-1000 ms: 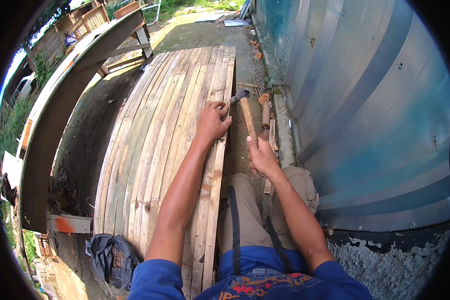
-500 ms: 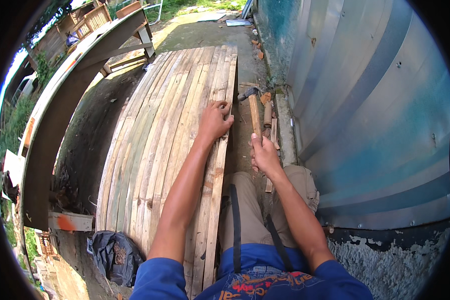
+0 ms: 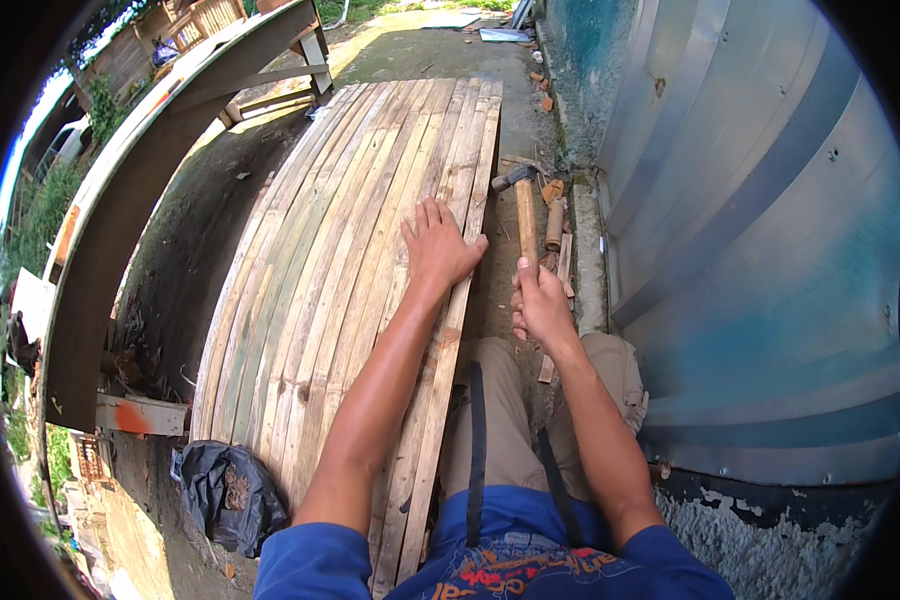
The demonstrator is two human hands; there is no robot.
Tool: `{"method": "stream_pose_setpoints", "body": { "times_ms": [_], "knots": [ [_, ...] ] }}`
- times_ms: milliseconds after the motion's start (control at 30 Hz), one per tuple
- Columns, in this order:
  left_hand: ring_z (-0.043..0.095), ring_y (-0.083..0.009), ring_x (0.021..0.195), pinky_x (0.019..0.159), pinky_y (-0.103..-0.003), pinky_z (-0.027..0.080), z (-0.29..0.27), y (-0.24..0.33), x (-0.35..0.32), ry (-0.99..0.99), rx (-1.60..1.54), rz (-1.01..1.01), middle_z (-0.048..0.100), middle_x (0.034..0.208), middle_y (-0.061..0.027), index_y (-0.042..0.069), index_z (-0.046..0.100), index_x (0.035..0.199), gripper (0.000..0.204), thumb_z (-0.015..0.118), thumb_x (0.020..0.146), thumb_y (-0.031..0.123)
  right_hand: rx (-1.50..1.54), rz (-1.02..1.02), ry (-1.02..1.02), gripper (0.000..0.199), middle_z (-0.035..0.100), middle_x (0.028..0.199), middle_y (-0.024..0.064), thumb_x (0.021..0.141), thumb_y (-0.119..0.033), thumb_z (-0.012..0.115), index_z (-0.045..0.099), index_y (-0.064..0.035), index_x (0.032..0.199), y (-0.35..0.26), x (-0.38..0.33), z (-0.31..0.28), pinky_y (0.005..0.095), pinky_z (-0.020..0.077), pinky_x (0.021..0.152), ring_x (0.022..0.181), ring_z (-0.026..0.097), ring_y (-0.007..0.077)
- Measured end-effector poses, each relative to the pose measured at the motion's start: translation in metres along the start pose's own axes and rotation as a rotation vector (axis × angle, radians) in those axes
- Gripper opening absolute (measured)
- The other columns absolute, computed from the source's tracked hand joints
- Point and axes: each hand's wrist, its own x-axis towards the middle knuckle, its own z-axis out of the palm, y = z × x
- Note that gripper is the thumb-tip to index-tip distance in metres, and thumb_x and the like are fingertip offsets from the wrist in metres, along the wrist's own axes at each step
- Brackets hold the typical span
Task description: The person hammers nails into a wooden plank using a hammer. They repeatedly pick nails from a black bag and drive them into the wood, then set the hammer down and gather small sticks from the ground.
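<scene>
Gripping a wooden-handled hammer [image 3: 526, 215] in a closed right hand [image 3: 542, 305], a person holds its metal head low over the ground beside a curved panel of wooden slats [image 3: 350, 250]. Spread flat, the left hand [image 3: 436, 245] presses on the panel's right edge. Corrugated metal sheeting [image 3: 750, 230] rises on the right; wood scraps [image 3: 555, 225] lie just beyond the hammer.

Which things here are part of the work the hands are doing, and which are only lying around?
In use:
- left hand pressed flat on the wooden slat panel
- right hand gripping the hammer

Lying about:
- black bag on the ground
- wood scraps by the metal wall
- curved beam
</scene>
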Motion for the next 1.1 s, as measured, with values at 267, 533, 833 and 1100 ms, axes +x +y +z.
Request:
{"method": "stream_pose_setpoints", "body": {
  "times_ms": [267,533,833,1100],
  "knots": [
    [0.016,-0.0377,0.158,0.126,-0.058,0.01,0.001,0.003,0.0,0.012,-0.011,0.006,0.022,0.167,-0.0279,-0.012,0.023,0.157,0.105,0.065,0.087,0.053,-0.131,-0.084,0.028,0.042,0.043,0.057,0.0016,0.11,-0.046,0.045,0.043,-0.0076,0.092,-0.003,0.002,-0.014,0.0316,0.0359,0.031,0.036,0.043,0.0121],
    [0.016,-0.0378,0.158,0.126,-0.058,0.01,0.0,0.005,0.001,-0.001,-0.004,0.014,0.021,0.167,-0.0283,-0.013,0.023,0.157,0.105,0.065,0.087,0.053,-0.158,-0.055,-0.034,0.042,0.043,0.058,0.0013,0.109,-0.046,0.048,0.044,-0.0077,0.091,0.007,0.005,-0.015,0.0316,0.0361,0.034,0.038,0.044,0.0119],
    [0.017,-0.0376,0.158,0.126,-0.058,0.01,-0.001,0.002,0.0,0.02,-0.032,0.006,0.023,0.167,-0.0291,-0.013,0.024,0.156,0.104,0.067,0.086,0.051,0.07,0.003,-0.007,0.043,0.039,0.058,-0.0006,0.11,-0.047,0.046,0.044,-0.0081,0.092,-0.003,0.001,-0.014,0.0315,0.0345,0.034,0.038,0.038,0.0106],
    [0.017,-0.0354,0.158,0.126,-0.057,0.012,-0.002,0.004,-0.001,0.022,-0.025,-0.003,0.022,0.167,-0.0281,-0.012,0.027,0.156,0.101,0.069,0.087,0.049,0.067,0.007,-0.058,0.043,0.039,0.058,-0.0005,0.109,-0.048,0.046,0.045,-0.0089,0.091,-0.003,0.004,-0.018,0.0312,0.035,0.033,0.038,0.038,0.0102]
  ]
}}
